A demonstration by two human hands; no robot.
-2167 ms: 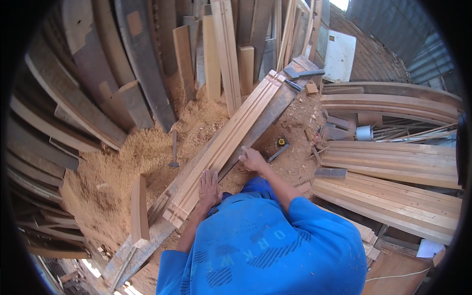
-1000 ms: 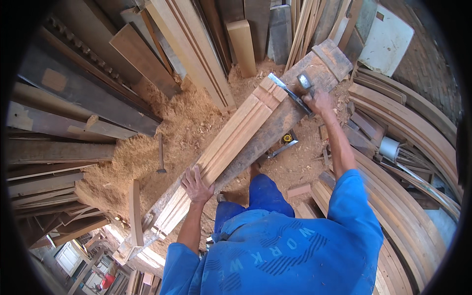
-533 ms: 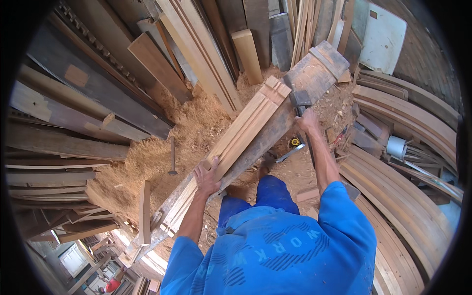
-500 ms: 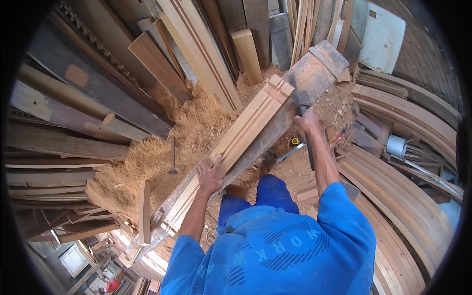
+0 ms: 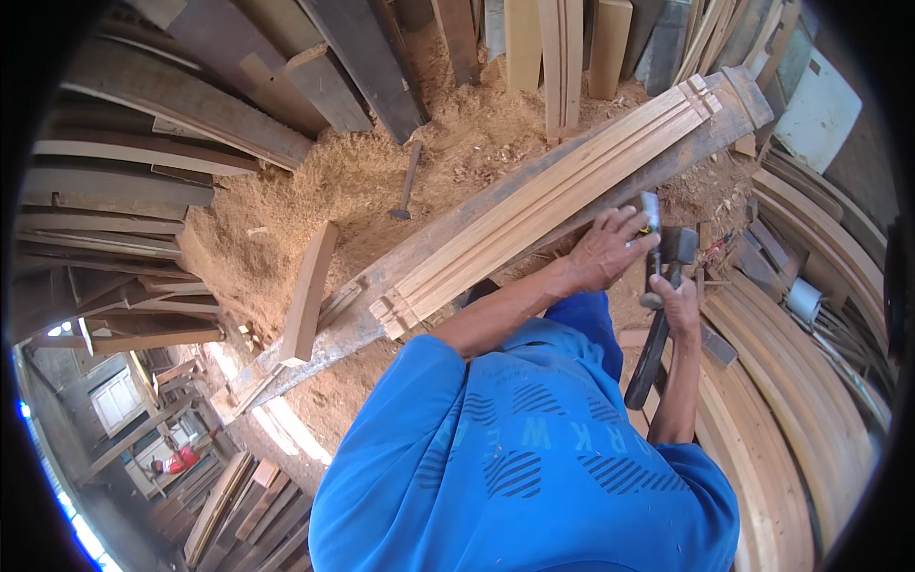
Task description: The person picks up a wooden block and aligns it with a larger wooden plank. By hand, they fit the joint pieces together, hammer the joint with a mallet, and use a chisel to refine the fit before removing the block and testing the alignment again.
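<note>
Just right of the wooden bench beam (image 5: 739, 124), my left hand (image 5: 607, 250) is closed around a chisel (image 5: 652, 210), its pale metal blade pointing up and away. My right hand (image 5: 678, 303) grips the dark handle of a hammer (image 5: 679, 245), whose blocky head sits just above the fist. The chisel's lower end meets the right hand's fingers. Along the beam lies a set of long, pale wood pieces (image 5: 543, 205) side by side, with notches cut across both ends. Neither hand touches them.
A hammer-like tool (image 5: 408, 181) lies on sawdust beyond the bench. A short curved wood piece (image 5: 310, 296) leans against the beam's near left end. Boards (image 5: 229, 57) stand along the far left, and curved planks (image 5: 782, 372) are stacked at the right.
My left hand has left the wood pieces and moved right to the chisel. The right hand, still holding the hammer, is nearer my body. The view has turned.
</note>
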